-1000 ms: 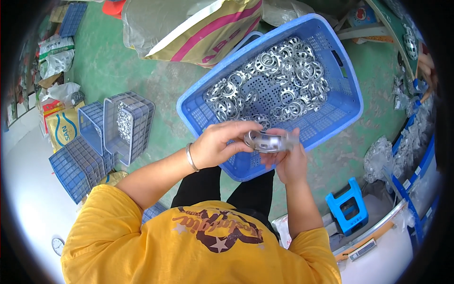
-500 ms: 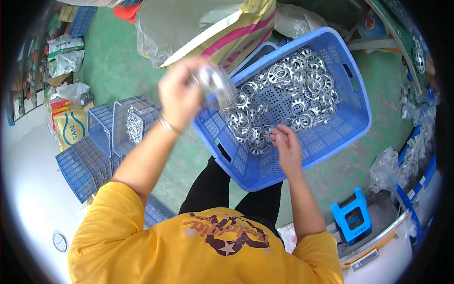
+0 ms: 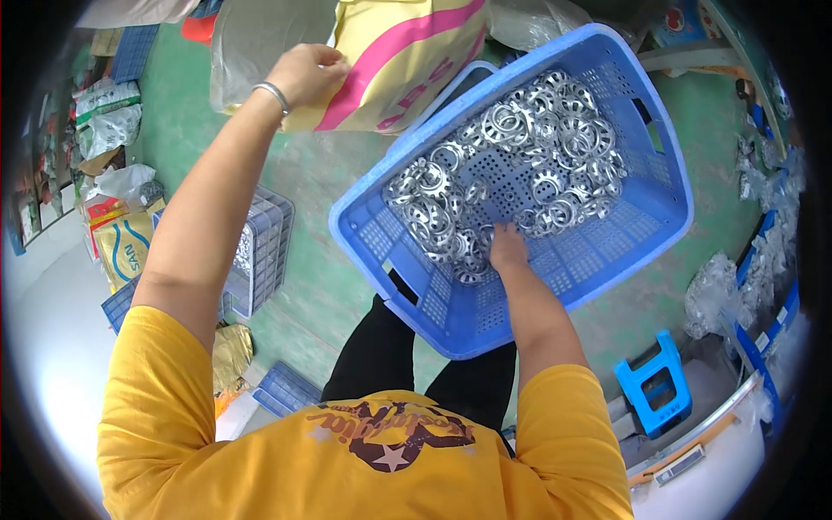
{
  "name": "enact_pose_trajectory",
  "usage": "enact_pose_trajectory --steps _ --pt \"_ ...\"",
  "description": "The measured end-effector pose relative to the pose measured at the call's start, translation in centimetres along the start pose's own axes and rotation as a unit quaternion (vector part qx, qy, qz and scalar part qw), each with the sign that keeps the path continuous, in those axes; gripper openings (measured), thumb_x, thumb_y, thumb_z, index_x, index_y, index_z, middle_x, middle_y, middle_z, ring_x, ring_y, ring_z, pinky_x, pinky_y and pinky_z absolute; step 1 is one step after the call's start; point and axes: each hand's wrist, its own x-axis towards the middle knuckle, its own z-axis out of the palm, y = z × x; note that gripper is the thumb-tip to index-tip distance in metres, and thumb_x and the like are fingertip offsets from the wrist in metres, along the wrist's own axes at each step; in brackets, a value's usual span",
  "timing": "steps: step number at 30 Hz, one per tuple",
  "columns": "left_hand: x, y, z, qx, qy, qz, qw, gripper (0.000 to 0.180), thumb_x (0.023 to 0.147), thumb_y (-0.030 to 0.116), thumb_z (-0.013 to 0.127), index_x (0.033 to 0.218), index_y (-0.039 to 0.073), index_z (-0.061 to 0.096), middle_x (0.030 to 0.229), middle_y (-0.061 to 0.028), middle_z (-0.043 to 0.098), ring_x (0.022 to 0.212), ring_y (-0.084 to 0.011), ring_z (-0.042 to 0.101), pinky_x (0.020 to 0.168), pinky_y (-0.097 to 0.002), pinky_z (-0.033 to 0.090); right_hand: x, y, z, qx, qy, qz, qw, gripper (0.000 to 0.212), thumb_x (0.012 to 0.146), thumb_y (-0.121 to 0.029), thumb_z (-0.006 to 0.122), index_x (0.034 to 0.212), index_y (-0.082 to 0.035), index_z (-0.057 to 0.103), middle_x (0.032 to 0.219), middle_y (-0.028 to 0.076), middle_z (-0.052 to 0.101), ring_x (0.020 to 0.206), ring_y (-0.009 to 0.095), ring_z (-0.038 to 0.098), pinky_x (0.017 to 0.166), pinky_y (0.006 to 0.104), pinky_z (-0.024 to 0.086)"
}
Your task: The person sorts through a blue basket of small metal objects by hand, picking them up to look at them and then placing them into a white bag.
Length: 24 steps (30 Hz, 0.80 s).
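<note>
My left hand [image 3: 305, 76] is at the mouth of a yellow and pink sack [image 3: 394, 65], its fingers curled over the edge. No metal ring shows in it, though its palm is hidden. Down inside a blue plastic basket [image 3: 472, 334], my right hand [image 3: 509, 247] has its fingertips closed at a silvery ring beside the near-left heap. Shiny toothed metal rings [image 3: 429, 217] lie piled along the basket's left side, and more rings [image 3: 576, 143] cover its far and right parts. Between the piles the perforated bottom shows.
Grey plastic crates [image 3: 264, 251] with small metal parts stand on the green floor at left. Filled bags [image 3: 113, 130] lie behind them. A bright blue stool [image 3: 654, 386] is at lower right, near clear plastic bags [image 3: 715, 295]. Another plastic bag [image 3: 537, 30] lies behind the basket.
My left hand has moved left and away from the basket to the sack; the shiny rings it held no longer show. My right hand has reached lower into the basket. The view has shifted.
</note>
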Motion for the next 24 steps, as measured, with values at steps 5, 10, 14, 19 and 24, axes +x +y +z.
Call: enact_pose_trajectory --steps 5,10,14,19,24 --pt "-0.4 0.3 0.3 0.217 0.155 -0.006 0.964 0.089 0.057 0.041 0.075 0.127 0.006 0.033 0.126 -0.0183 0.036 0.11 -0.0353 0.043 0.089 -0.0519 0.035 -1.1 0.3 -1.2 -0.064 -0.021 -0.046 0.997 0.021 0.08 -0.015 0.05 0.096 -0.005 0.059 0.11 0.01 0.047 0.101 0.028 0.049 0.082 0.0394 0.044" --pt "0.7 0.5 -0.7 0.267 0.267 -0.08 0.922 0.094 0.056 0.04 0.076 0.13 0.008 0.026 0.128 -0.0137 0.033 0.116 -0.0322 0.037 0.091 -0.0532 0.029 -4.3 0.7 -4.9 0.046 0.049 -0.072 0.995 0.024 0.069 -0.015 0.064 0.089 -0.003 0.059 0.103 0.013 0.051 0.091 0.031 0.053 0.079 0.0389 0.044" --pt "0.2 -1.2 -2.0 0.117 0.126 -0.015 0.985 0.041 0.068 0.023 0.065 0.102 0.006 0.052 0.087 -0.0156 0.059 0.081 -0.0288 0.058 0.07 -0.0365 0.045 -7.3 2.1 -7.0 0.282 0.066 -0.171 0.942 0.03 0.066 -0.015 0.069 0.091 -0.003 0.058 0.097 0.012 0.054 0.076 0.025 0.056 0.069 0.0347 0.046" --pt "-10.5 5.4 4.3 0.067 0.062 0.43 0.898 0.027 0.066 -0.003 0.051 0.092 0.002 0.056 0.069 -0.012 0.053 0.063 -0.0302 0.054 0.057 -0.0359 0.043 -13.3 0.9 -11.0 0.465 0.148 -0.234 0.841 0.04 0.059 -0.003 0.072 0.096 -0.003 0.058 0.095 0.009 0.053 0.067 0.017 0.054 0.058 0.0247 0.045" --pt "-12.7 9.0 3.3 -0.023 0.212 0.333 0.919 0.034 0.063 -0.001 0.061 0.097 0.0 0.056 0.076 -0.0125 0.053 0.068 -0.0284 0.052 0.062 -0.0357 0.042 -16.7 0.0 -14.4 0.401 0.283 -0.32 0.81 0.038 0.058 0.008 0.063 0.094 -0.002 0.058 0.097 0.01 0.054 0.079 0.022 0.056 0.064 0.0264 0.047"
